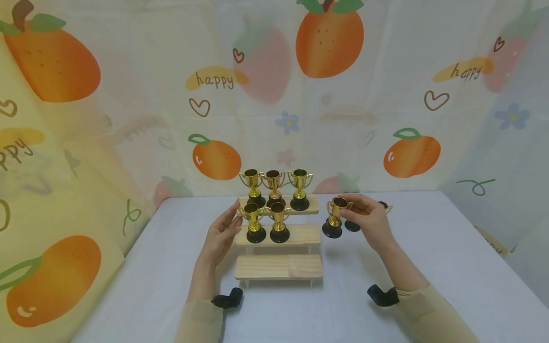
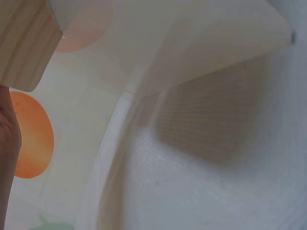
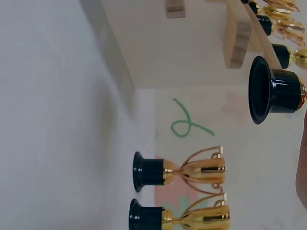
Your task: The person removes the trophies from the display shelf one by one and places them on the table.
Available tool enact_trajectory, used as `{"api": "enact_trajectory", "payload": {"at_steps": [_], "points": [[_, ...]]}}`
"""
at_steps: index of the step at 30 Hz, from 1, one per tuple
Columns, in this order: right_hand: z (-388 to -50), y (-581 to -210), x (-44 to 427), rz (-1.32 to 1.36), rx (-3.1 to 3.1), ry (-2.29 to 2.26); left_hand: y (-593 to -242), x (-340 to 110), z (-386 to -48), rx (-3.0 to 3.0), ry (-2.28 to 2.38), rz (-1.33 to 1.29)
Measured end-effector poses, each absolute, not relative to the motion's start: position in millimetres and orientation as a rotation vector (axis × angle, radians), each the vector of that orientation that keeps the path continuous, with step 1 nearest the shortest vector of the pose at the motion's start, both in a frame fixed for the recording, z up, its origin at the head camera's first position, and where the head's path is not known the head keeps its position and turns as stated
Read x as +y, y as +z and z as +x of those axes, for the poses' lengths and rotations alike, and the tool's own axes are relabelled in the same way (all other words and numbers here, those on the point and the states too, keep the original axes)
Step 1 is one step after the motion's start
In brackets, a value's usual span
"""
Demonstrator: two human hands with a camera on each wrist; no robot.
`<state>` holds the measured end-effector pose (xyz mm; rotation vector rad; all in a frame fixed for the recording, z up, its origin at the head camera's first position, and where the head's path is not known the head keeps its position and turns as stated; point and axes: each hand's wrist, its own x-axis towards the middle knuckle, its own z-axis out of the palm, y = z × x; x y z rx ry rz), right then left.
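Observation:
A small gold trophy cup (image 1: 333,222) with a black base is pinched between the thumb and fingers of my right hand (image 1: 372,223), just right of the stand's middle tier. Its black base (image 3: 283,91) shows in the right wrist view, clear of the table. My left hand (image 1: 220,237) is at the left end of the three-tier wooden stand (image 1: 274,272), its fingers extended by the upper boards. In the left wrist view that hand (image 2: 7,134) meets a board end (image 2: 31,52). Three trophies (image 1: 300,189) stand on the top tier and two (image 1: 279,223) on the middle.
Two more trophies (image 3: 201,171) stand on the table behind my right hand, partly hidden in the head view. A white cloth (image 1: 150,267) covers the table. A fruit-print curtain (image 1: 274,128) hangs behind and at the sides.

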<state>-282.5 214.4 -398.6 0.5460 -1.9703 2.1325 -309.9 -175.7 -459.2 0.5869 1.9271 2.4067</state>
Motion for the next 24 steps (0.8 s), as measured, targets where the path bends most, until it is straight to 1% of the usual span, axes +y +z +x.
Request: {"api": "enact_trajectory", "payload": {"at_steps": [10,24], "points": [[-292,-416,223,0.431,-2.055,2.101,-459,-176,-310,1.919,2.406,0.58],[-309,-434,231,0.355,-2.22,1.962,-458,-176,-310,1.917,2.409,0.533]]}}
